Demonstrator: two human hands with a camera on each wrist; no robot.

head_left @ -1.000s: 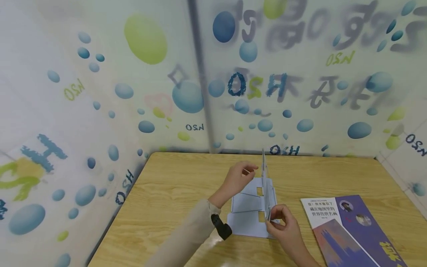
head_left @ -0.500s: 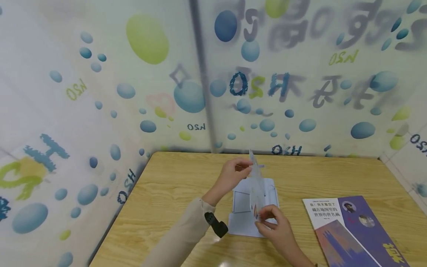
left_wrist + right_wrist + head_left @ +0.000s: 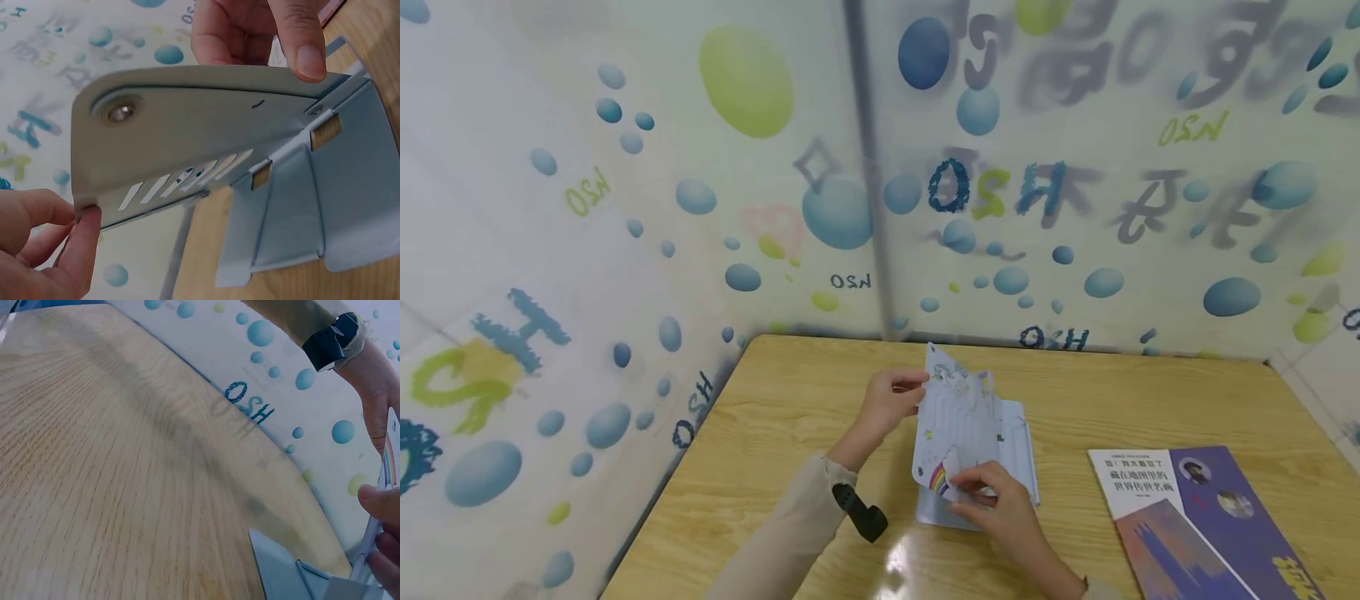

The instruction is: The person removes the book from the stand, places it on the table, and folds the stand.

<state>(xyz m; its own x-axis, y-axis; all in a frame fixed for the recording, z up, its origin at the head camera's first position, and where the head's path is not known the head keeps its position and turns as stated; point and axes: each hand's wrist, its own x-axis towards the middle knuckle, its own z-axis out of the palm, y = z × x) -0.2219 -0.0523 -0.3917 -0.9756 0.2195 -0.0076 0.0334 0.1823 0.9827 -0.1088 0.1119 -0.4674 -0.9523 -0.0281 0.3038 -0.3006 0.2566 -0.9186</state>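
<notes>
A light blue folding book stand (image 3: 1015, 446) rests on the wooden table, its flat base (image 3: 356, 181) below and its slotted upper panel (image 3: 958, 421) raised and leaning left. A rainbow and stars decorate the panel's near part. My left hand (image 3: 891, 404) pinches the panel's free left edge. In the left wrist view the fingers of my left hand (image 3: 53, 240) close on a corner. At the near edge by the rainbow, my right hand (image 3: 1000, 508) pinches the panel. The right wrist view shows only part of my right hand (image 3: 384, 531).
A purple and white book (image 3: 1206, 517) lies on the table to the right of the stand. Behind the wooden table (image 3: 790, 400) stands a wall (image 3: 760, 308) printed with blue and green bubbles. A black device (image 3: 859, 512) is strapped to my left wrist.
The panel has swung left from almost edge-on, so its printed face shows. Both hands have moved left with it. My left hand, apart from the panel at first, now holds its edge.
</notes>
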